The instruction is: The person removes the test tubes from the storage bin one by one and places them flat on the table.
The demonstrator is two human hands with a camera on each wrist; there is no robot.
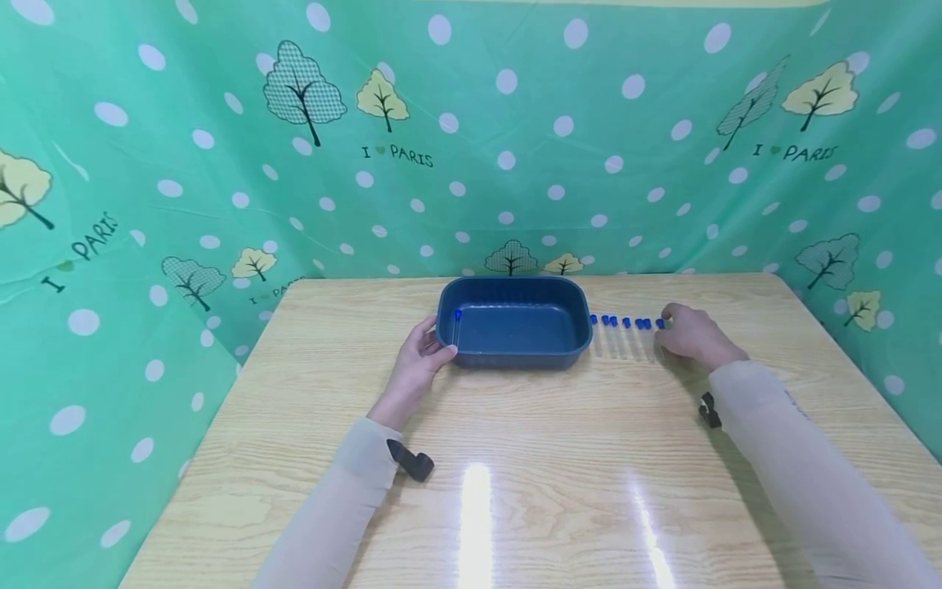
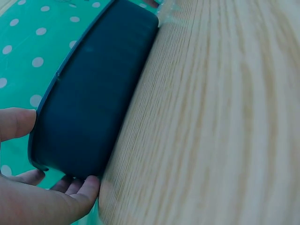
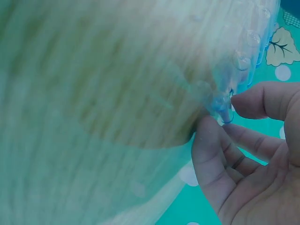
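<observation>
A dark blue plastic basin stands at the back middle of the table. My left hand holds its left end, thumb over the rim and the other fingers against the outer wall, as the left wrist view also shows. Inside, near that end, lies one clear tube with a blue cap. Right of the basin, several clear blue-capped test tubes lie side by side in a row. At the row's right end my right hand pinches the outermost test tube between thumb and fingertips.
The wood-grain table carries bright light reflections at its front. A green dotted curtain with printed trees hangs behind and along both sides. A black wrist strap is on the left sleeve, another on the right.
</observation>
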